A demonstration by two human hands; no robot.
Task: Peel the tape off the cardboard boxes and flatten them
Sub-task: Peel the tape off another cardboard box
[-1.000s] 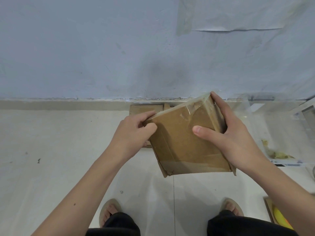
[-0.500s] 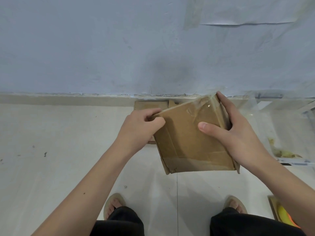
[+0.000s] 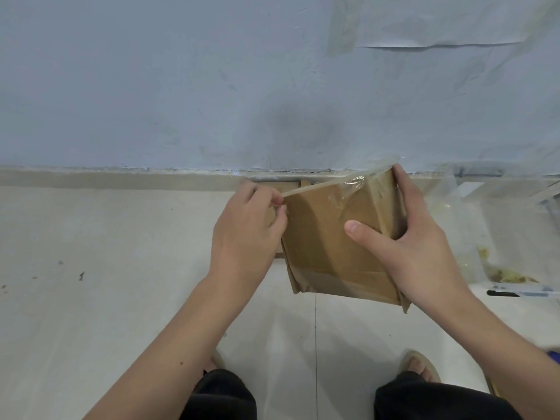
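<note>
Tape strip lifting further off the box than 1 second ago.

Left hand (image 3: 247,228) now further toward 9 o'clock from the box (image 3: 330,237), fingers curled tight and pinching the free end of the tape (image 3: 321,185); strip stretched taut along the top edge toward 3 o'clock, with a crinkled clear patch loose near the far corner. Right hand (image 3: 415,247) gripping the box in mid-air above the floor (image 3: 106,283), thumb pressed on the front face, fingers wrapped round the side at 3 o'clock. Probably most of this strip free, only the corner end clinging; flattening not yet begun. More cardboard (image 3: 285,187) against the wall at 12 o'clock.
</note>
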